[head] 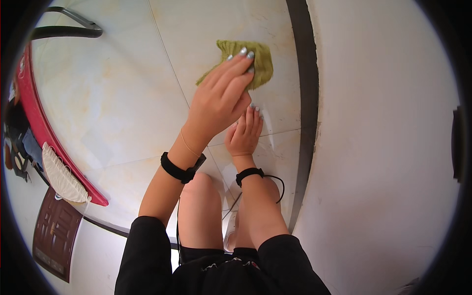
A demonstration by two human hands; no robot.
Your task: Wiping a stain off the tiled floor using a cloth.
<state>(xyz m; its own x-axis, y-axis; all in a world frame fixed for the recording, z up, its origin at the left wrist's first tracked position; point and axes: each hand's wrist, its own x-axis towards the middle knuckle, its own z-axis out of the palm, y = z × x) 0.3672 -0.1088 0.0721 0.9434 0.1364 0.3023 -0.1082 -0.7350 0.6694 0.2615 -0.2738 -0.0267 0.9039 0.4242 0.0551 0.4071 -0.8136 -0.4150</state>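
A crumpled green cloth (pixel 263 68) lies on the pale tiled floor (pixel 129 92), close to the dark baseboard. My left hand (pixel 223 94) is on the cloth, its fingers bent over and pressing it; the palm side is hidden. Nearer to my body, my right hand (pixel 246 134) rests palm down on the tiles, with the thumb apart from the fingers and nothing visible in it. Each wrist has a black strap, and a thin black cable runs from the right one.
A dark baseboard (pixel 309 92) borders the floor along the white wall (pixel 383 129) at the right. On the left are a long red panel-like object (pixel 46 110), a cream fringed cushion or cloth (pixel 62 175) and a black-and-metal tubular leg (pixel 70 32). A brown door (pixel 57 234) stands farther off.
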